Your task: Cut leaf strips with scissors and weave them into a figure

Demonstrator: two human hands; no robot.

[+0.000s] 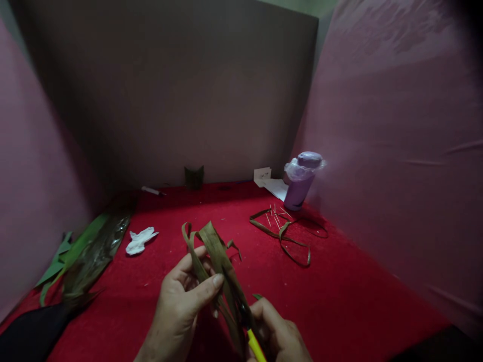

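My left hand (pixel 181 296) is closed on a long, folded brownish-green leaf strip (pixel 213 244), pinched between thumb and fingers. Narrow ends of the strip curl out above the fingertips. At the lower right of the strip, my right hand (pixel 277 332) is closed around scissors with a yellow and black handle (pixel 256 346). Their dark blades lie along the leaf and are partly hidden by it. A small green leaf tip (pixel 257 296) shows just above the right hand.
Crumpled white tissue (pixel 140 240) and green leaves (pixel 81 244) lie left on the red cloth (pixel 339 291). Thin leaf strips (pixel 296 244) and several toothpicks (pixel 274 213) lie right, before a purple cup (pixel 300 188) and white papers (pixel 275 187). A small leaf cup (pixel 194 178) stands behind.
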